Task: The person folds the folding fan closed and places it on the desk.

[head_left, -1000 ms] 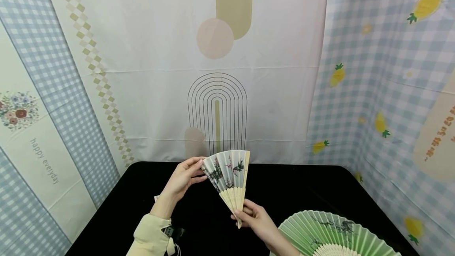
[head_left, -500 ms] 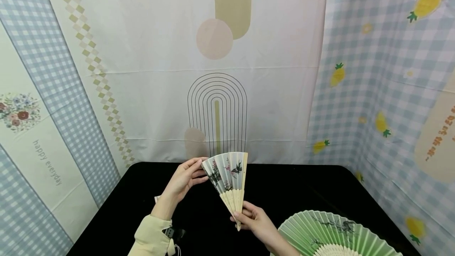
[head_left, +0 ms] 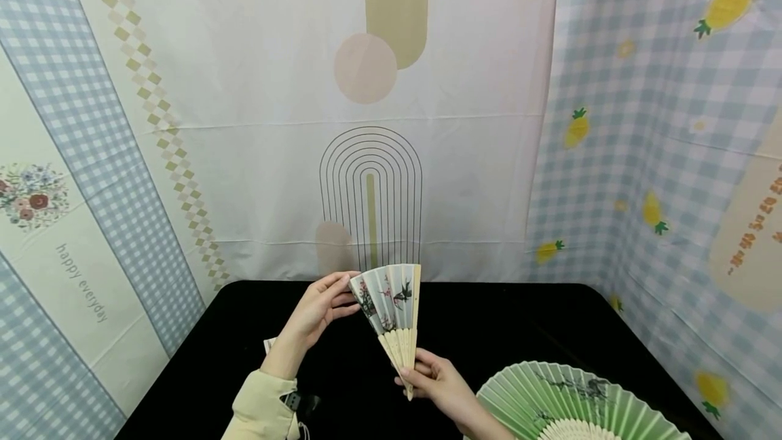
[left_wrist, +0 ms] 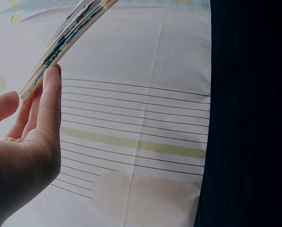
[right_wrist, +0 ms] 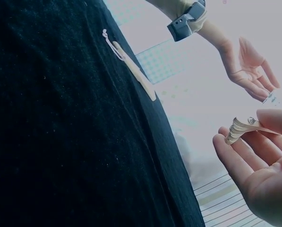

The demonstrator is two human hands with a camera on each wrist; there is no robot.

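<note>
Painted fan is held above the black table, partly folded; several pleats remain spread. Left hand pinches its outer edge. Right hand grasps the pivot. Green fan lies fully open nearby.

held fan: pale blue-white, flower print, cream ribs | second fan: green | table: black
</note>
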